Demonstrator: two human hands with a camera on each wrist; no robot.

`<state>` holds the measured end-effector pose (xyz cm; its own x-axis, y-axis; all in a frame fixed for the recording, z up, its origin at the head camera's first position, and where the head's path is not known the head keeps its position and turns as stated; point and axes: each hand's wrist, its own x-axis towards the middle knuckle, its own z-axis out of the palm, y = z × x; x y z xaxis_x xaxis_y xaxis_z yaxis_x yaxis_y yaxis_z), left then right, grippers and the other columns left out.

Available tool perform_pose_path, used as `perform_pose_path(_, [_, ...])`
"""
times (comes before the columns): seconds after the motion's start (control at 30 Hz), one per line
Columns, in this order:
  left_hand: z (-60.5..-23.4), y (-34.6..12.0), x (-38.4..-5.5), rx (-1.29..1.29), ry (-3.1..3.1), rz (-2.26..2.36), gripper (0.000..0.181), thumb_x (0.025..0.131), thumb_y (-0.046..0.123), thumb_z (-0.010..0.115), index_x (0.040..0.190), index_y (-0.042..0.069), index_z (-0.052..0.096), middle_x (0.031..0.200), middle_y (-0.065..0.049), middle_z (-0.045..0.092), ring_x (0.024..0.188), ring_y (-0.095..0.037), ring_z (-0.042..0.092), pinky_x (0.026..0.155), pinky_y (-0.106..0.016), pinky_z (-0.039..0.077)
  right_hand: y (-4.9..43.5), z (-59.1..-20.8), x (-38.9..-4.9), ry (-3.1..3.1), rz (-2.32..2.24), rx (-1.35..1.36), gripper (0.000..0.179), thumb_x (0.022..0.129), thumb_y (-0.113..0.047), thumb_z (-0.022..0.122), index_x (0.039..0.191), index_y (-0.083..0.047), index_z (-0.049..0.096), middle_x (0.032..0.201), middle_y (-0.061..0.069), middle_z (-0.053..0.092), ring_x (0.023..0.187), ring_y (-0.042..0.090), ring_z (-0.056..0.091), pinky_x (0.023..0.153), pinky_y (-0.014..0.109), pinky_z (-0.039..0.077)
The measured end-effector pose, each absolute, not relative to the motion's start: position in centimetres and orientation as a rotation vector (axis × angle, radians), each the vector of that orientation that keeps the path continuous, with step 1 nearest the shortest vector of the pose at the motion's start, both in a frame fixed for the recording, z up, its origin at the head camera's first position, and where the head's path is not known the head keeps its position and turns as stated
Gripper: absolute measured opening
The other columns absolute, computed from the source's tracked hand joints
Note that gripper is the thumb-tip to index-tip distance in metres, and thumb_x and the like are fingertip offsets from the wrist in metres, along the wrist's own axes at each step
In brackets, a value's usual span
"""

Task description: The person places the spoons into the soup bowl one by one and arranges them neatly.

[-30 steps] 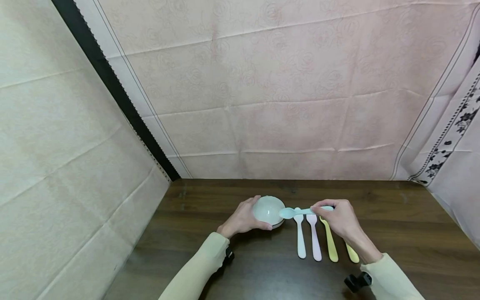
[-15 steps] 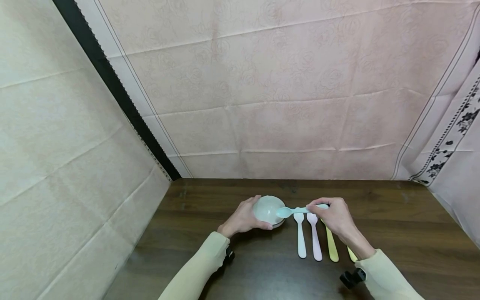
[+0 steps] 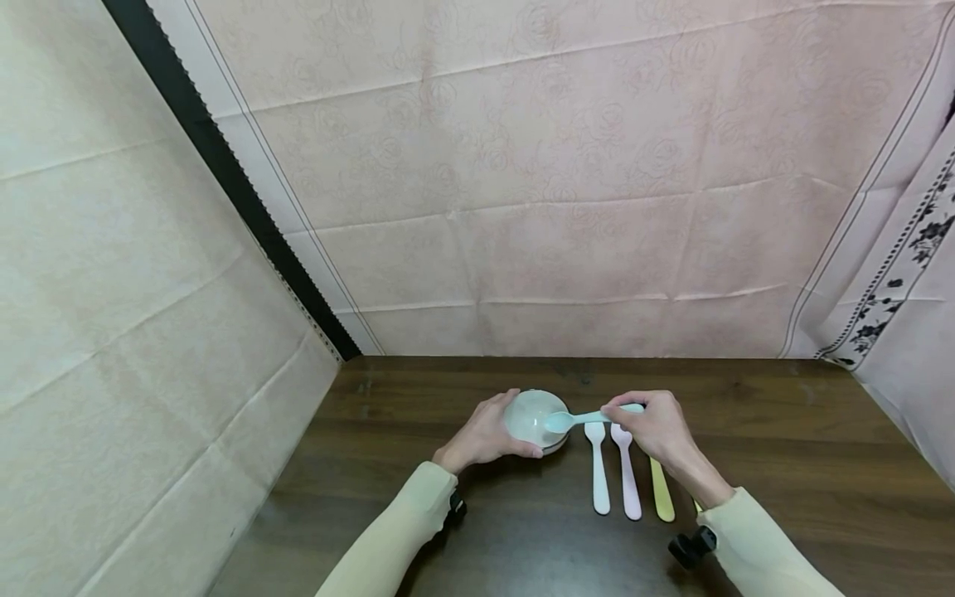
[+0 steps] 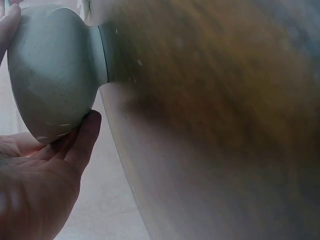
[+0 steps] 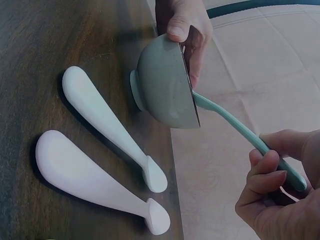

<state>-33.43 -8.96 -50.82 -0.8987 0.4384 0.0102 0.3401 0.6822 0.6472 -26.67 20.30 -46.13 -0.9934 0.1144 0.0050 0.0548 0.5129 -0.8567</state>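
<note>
My left hand (image 3: 490, 431) holds a pale green bowl (image 4: 55, 70) on the wooden table, its thumb and fingers spread around the bowl's sides. The right wrist view shows the bowl upright on its foot, with the left thumb near the rim. Between the thumb and fingers of my right hand (image 3: 656, 427) is the handle of a light blue spoon (image 5: 245, 131). The spoon's head reaches over the rim into the bowl; its tip is hidden by the wall in the right wrist view. What the bowl contains cannot be made out.
Right of the bowl lie a pale blue utensil (image 3: 600, 477), a lilac utensil (image 3: 628, 481) and a yellow-green utensil (image 3: 661, 493) in a row. Another yellow-green piece is mostly hidden under the right forearm. Pale cloth (image 3: 559, 207) hangs behind the wooden table (image 3: 448, 377).
My right hand has moved left with the spoon, bringing the spoon's head from beside the rim to inside the bowl. The left hand and bowl stay in place.
</note>
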Motion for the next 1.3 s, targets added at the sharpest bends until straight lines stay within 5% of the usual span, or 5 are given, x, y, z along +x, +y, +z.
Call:
perform_pose_path(0.43, [-50.8, -9.0, -33.4, 0.637, 2.729, 1.038, 0.119, 0.077, 0.054, 0.098, 0.169, 0.007, 0.038, 0.170, -0.019, 0.047, 0.150, -0.038, 0.051, 0.119, -0.054, 0.048, 20.0, -46.7, -28.0, -2.663, 1.557, -0.174, 0.021, 0.097, -0.024, 0.080, 0.106, -0.006, 0.086, 0.092, 0.008, 0.076, 0.081, 0.019, 0.061, 0.057, 0.028, 0.037])
perform_pose_path(0.67, [-50.9, -8.9, -33.4, 0.637, 2.726, 1.040, 0.119, 0.077, 0.054, 0.098, 0.169, 0.007, 0.038, 0.170, -0.020, 0.047, 0.151, -0.039, 0.050, 0.120, -0.054, 0.048, 19.7, -46.6, -28.5, -2.658, 1.548, -0.143, 0.023, 0.097, -0.026, 0.081, 0.105, -0.004, 0.086, 0.102, 0.011, 0.081, 0.084, 0.017, 0.061, 0.064, 0.029, 0.041])
perform_pose_path(1.3, [-50.9, -8.9, -33.4, 0.654, 2.745, 1.026, 0.119, 0.076, 0.054, 0.098, 0.168, 0.007, 0.040, 0.168, -0.019, 0.050, 0.149, -0.037, 0.052, 0.121, -0.053, 0.048, 19.1, -46.3, -29.7, -2.721, 1.561, -0.093, 0.022, 0.097, -0.022, 0.081, 0.104, -0.002, 0.085, 0.088, 0.004, 0.076, 0.079, 0.017, 0.054, 0.067, 0.029, 0.043])
